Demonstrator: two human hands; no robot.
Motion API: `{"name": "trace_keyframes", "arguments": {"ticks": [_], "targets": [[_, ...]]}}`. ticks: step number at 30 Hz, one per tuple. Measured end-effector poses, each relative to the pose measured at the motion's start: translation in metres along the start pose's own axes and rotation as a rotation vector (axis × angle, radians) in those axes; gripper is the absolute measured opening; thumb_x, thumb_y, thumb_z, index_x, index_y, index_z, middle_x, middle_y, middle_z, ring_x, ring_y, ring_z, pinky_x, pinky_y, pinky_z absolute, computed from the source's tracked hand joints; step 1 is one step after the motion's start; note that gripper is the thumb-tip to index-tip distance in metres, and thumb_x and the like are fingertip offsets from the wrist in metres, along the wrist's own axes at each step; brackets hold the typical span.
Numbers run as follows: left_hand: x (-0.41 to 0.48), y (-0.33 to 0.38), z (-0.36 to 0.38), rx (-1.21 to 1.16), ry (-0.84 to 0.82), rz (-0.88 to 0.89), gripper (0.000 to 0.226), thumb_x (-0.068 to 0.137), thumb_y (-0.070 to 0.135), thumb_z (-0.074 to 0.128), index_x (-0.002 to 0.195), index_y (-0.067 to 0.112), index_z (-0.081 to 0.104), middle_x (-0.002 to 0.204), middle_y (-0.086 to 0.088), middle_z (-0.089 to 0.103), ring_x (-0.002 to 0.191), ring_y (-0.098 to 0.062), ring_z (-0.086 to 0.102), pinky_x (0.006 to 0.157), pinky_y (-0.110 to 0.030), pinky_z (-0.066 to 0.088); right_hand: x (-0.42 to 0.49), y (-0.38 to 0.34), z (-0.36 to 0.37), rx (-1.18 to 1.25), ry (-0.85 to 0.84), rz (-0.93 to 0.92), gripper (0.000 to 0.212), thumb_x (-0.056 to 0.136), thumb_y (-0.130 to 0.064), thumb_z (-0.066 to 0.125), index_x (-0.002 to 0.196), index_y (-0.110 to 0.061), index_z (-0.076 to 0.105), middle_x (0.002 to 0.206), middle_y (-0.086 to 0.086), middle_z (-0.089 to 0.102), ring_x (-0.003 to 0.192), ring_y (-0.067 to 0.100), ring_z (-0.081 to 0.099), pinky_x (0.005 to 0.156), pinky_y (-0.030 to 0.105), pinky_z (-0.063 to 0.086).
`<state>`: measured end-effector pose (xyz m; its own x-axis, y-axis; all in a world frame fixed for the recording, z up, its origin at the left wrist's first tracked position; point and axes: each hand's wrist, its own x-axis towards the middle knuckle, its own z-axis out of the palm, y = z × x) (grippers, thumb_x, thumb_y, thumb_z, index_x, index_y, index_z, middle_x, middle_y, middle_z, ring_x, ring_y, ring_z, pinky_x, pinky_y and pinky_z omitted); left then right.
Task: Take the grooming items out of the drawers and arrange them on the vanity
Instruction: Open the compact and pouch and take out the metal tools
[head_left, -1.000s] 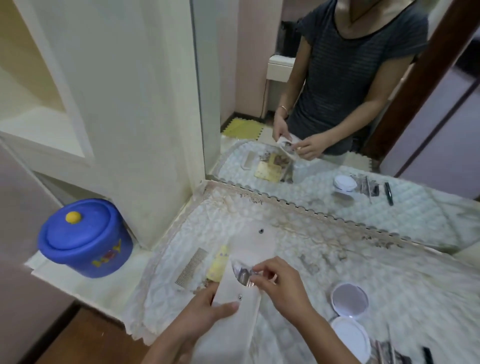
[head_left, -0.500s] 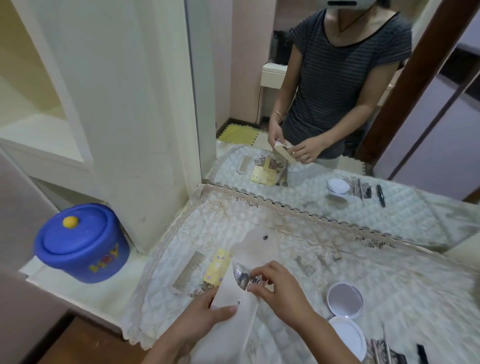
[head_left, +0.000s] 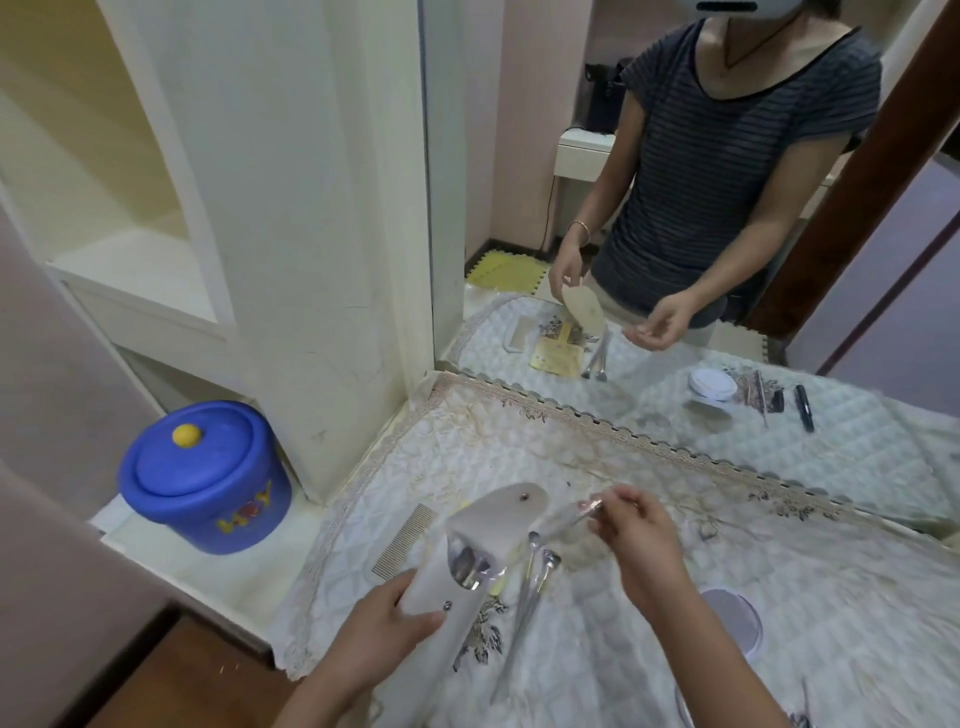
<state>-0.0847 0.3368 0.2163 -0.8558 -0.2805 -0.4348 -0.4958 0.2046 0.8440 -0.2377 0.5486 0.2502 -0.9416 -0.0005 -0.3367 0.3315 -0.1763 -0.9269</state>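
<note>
My left hand grips a white snap-flap pouch over the quilted vanity cloth; its flap is open and metal tools in clear wrap show at its mouth. My right hand pinches a thin tool in a clear sleeve, held just right of the pouch. Two slim metal tools lie on the cloth below the pouch's mouth. A fine-tooth comb lies to the left, and a yellow item is mostly hidden under the pouch.
A blue lidded tub stands on the low ledge at left. An open round compact lies at right. The mirror rises behind the cloth's lace edge, and a white cabinet post bounds the left side.
My right hand has drawn a sleeved tool out of the pouch and moved up and right. Two metal tools now lie on the cloth beside the pouch.
</note>
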Motion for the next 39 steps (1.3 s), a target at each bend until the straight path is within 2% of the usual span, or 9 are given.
{"name": "trace_keyframes", "arguments": {"ticks": [5, 8, 12, 18, 21, 25, 29, 32, 39], "targets": [[-0.006, -0.002, -0.006, -0.124, 0.146, -0.032, 0.019, 0.081, 0.015, 0.067, 0.089, 0.032, 0.061, 0.092, 0.010, 0.069, 0.083, -0.005, 0.065, 0.064, -0.020, 0.049, 0.015, 0.037, -0.018, -0.401, 0.100, 0.067, 0.018, 0.084, -0.003, 0.059, 0.102, -0.001, 0.054, 0.079, 0.013, 0.057, 0.068, 0.025, 0.057, 0.061, 0.036, 0.053], [-0.005, -0.003, -0.005, -0.207, 0.140, -0.073, 0.020, 0.074, 0.023, 0.071, 0.093, 0.026, 0.065, 0.095, 0.004, 0.072, 0.086, -0.013, 0.068, 0.077, -0.034, 0.055, 0.015, 0.069, -0.018, -0.639, 0.087, 0.112, 0.016, 0.080, -0.009, 0.064, 0.095, -0.006, 0.058, 0.080, 0.012, 0.062, 0.080, 0.033, 0.063, 0.081, 0.049, 0.054], [-0.006, -0.003, -0.001, -0.281, 0.095, -0.075, 0.047, 0.050, 0.041, 0.070, 0.094, 0.027, 0.068, 0.096, 0.002, 0.075, 0.090, -0.018, 0.070, 0.087, -0.045, 0.054, 0.009, 0.078, -0.008, -0.747, 0.074, 0.069, 0.020, 0.082, -0.011, 0.064, 0.100, -0.004, 0.061, 0.080, 0.009, 0.061, 0.093, 0.034, 0.063, 0.092, 0.043, 0.049], [-0.001, 0.004, 0.013, -0.398, -0.037, -0.089, 0.055, 0.057, 0.026, 0.075, 0.108, 0.013, 0.062, 0.096, -0.005, 0.075, 0.089, -0.022, 0.070, 0.078, -0.037, 0.057, 0.001, 0.057, 0.005, -0.839, 0.042, -0.159, 0.034, 0.079, -0.008, 0.066, 0.111, 0.000, 0.059, 0.111, 0.019, 0.061, 0.105, 0.031, 0.055, 0.093, 0.038, 0.042], [0.000, 0.015, 0.024, -0.412, -0.167, -0.064, 0.042, 0.064, 0.018, 0.069, 0.105, 0.013, 0.063, 0.094, -0.003, 0.075, 0.084, -0.017, 0.071, 0.066, -0.024, 0.054, -0.012, 0.027, 0.012, -0.600, -0.088, -0.176, 0.032, 0.084, -0.019, 0.064, 0.115, -0.013, 0.057, 0.116, 0.004, 0.059, 0.103, 0.020, 0.055, 0.080, 0.023, 0.044], [0.003, 0.030, 0.036, -0.398, -0.317, -0.019, 0.046, 0.065, 0.022, 0.073, 0.109, 0.014, 0.064, 0.106, -0.007, 0.072, 0.099, -0.023, 0.067, 0.084, -0.033, 0.055, -0.023, -0.016, 0.014, -0.370, -0.271, -0.207, 0.035, 0.084, -0.021, 0.064, 0.117, -0.029, 0.055, 0.104, -0.005, 0.064, 0.092, 0.014, 0.062, 0.079, 0.021, 0.049], [0.011, 0.036, 0.050, -0.398, -0.311, -0.055, 0.039, 0.071, 0.016, 0.074, 0.108, 0.011, 0.064, 0.100, -0.007, 0.074, 0.093, -0.022, 0.069, 0.076, -0.032, 0.057, -0.031, -0.020, -0.001, -0.583, -0.323, -0.428, 0.020, 0.081, -0.020, 0.067, 0.084, -0.040, 0.068, 0.082, -0.022, 0.069, 0.082, -0.003, 0.060, 0.073, 0.009, 0.043], [0.014, 0.043, 0.058, -0.426, -0.318, -0.108, 0.025, 0.081, 0.001, 0.063, 0.105, 0.007, 0.064, 0.089, -0.006, 0.076, 0.076, -0.013, 0.072, 0.058, -0.021, 0.055, -0.040, 0.005, -0.012, -0.885, -0.417, -0.577, 0.021, 0.075, -0.036, 0.059, 0.091, -0.030, 0.071, 0.089, -0.027, 0.062, 0.091, -0.011, 0.053, 0.080, 0.008, 0.040], [0.025, 0.042, 0.083, -0.606, -0.526, -0.218, 0.044, 0.072, 0.017, 0.071, 0.112, 0.000, 0.061, 0.107, -0.026, 0.066, 0.093, -0.032, 0.065, 0.077, -0.035, 0.052, -0.055, 0.048, -0.041, -1.277, -0.281, -0.775, 0.034, 0.084, -0.053, 0.046, 0.106, -0.032, 0.060, 0.107, -0.002, 0.068, 0.103, 0.017, 0.065, 0.079, 0.035, 0.057]]}}
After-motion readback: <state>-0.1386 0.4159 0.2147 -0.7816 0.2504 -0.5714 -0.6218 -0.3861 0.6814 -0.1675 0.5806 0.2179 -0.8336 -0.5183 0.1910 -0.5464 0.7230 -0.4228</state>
